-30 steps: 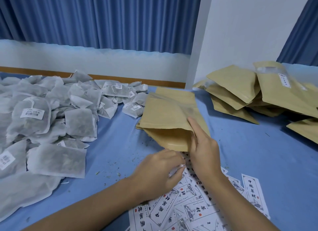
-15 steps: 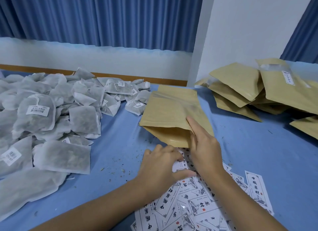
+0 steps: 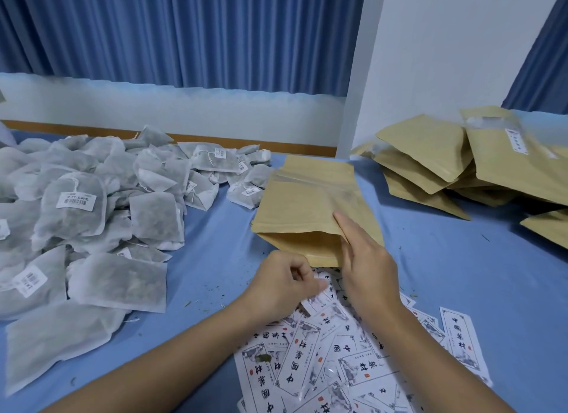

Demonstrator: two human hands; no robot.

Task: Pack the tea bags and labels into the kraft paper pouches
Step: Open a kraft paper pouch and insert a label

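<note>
Blue curtains back a blue-covered bench (image 3: 215, 259) where tea bags (image 3: 76, 209) are heaped at the left and more pouches (image 3: 430, 154) are piled at the far right. At centre lies a kraft pouch (image 3: 301, 203), its mouth facing near; the right hand (image 3: 365, 265) grips the upper lip, forefinger stretched along the top, holding it open. The left hand (image 3: 285, 285), fingers curled, pinches a single label (image 3: 310, 303) from the near spread of labels (image 3: 307, 360). Label insertion appears to be the step in hand; next, the label must slide flat into the gap.
</note>
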